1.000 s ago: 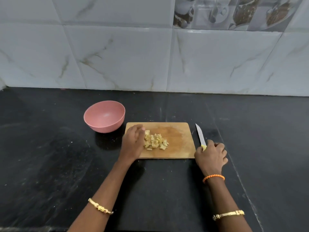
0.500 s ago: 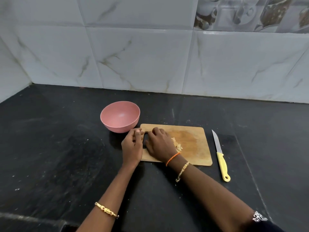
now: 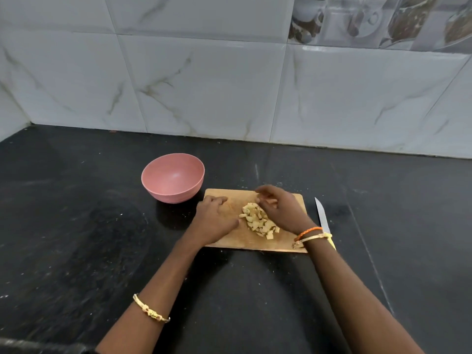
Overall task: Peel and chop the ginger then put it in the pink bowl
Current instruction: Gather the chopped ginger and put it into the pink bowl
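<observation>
Both hands, left hand (image 3: 213, 221) and right hand (image 3: 279, 208), flank the chopped ginger (image 3: 259, 222) loosely uncurled, gripping nothing, so careless scooping toward the pink bowl (image 3: 173, 178) risks scattering pieces.

The right hand (image 3: 279, 210) now sits at the ginger pile's (image 3: 259, 222) three o'clock, uncovering it; the left hand (image 3: 213, 221) stays at nine.
</observation>
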